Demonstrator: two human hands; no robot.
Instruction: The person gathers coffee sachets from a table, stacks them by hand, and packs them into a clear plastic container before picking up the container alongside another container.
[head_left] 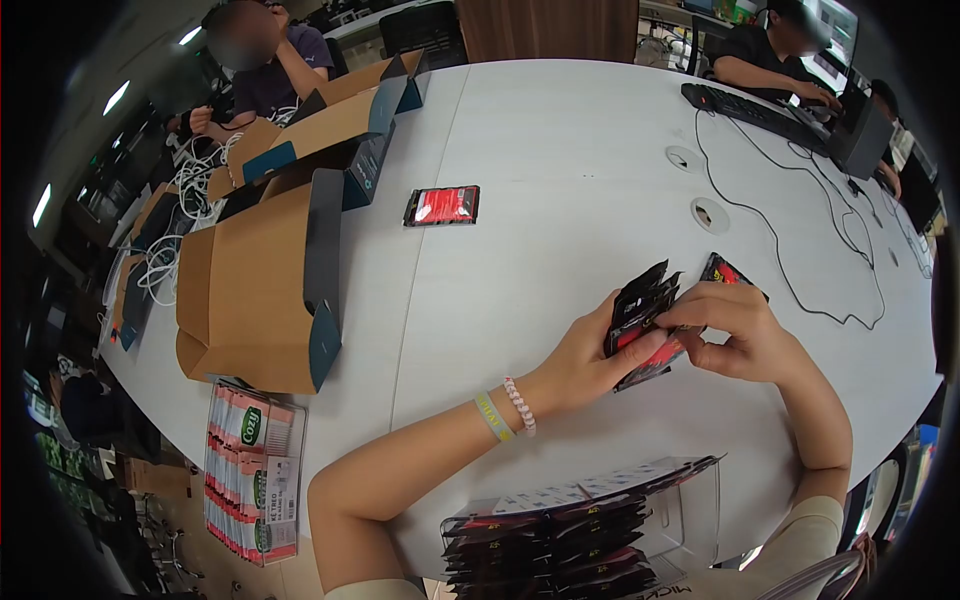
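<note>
My left hand is wrapped round a stack of black and red packets, held upright over the white table. The fingertips of my right hand pinch at the right side of the same stack. Beyond my right hand, another black and red packet shows, partly hidden by that hand. A further red and black packet lies flat on the table. Close to my body stands a clear plastic holder with rows of dark packets.
Open cardboard boxes and white cables occupy the left. A clear box of pink packets is at the left edge. A keyboard and black cables lie at the right. People sit at the far left and far right.
</note>
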